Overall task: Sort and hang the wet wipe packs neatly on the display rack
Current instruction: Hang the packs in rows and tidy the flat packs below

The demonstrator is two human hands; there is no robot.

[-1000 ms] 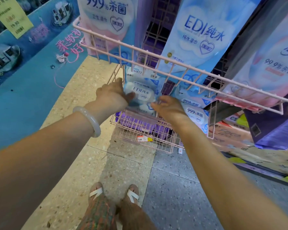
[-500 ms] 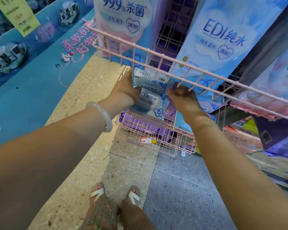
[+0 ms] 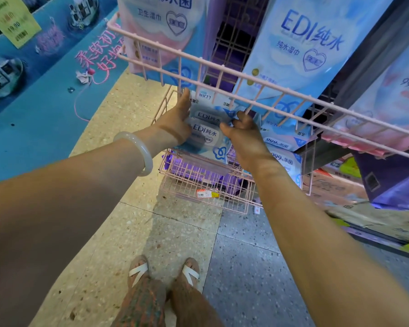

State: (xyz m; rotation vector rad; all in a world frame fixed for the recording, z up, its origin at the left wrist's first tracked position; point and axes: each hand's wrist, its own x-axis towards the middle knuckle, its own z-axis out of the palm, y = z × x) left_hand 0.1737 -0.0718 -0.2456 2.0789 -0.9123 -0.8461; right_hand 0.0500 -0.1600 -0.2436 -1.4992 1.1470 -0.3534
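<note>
Both hands hold a small stack of blue-and-white EDI wet wipe packs point(image 3: 207, 132) just under the front rail of the pink wire display rack point(image 3: 222, 69). My left hand point(image 3: 175, 121) presses the stack's left side, thumb up against the rail. My right hand point(image 3: 244, 135) grips its right side, fingers curled over the top edge. More packs marked 99.9% point(image 3: 283, 159) lie behind my right wrist in the rack's middle tier.
Large blue and pink pack-shaped display signs point(image 3: 300, 43) stand in the upper tier. A lower pink wire basket point(image 3: 206, 185) holds purple packs and a price tag. A blue printed panel point(image 3: 33, 102) lies on the left, cardboard boxes on the right, my sandalled feet below.
My hands have lifted the EDI packs from the middle tier up to just below the upper rail; my right hand has shifted its grip to the stack's top right edge.
</note>
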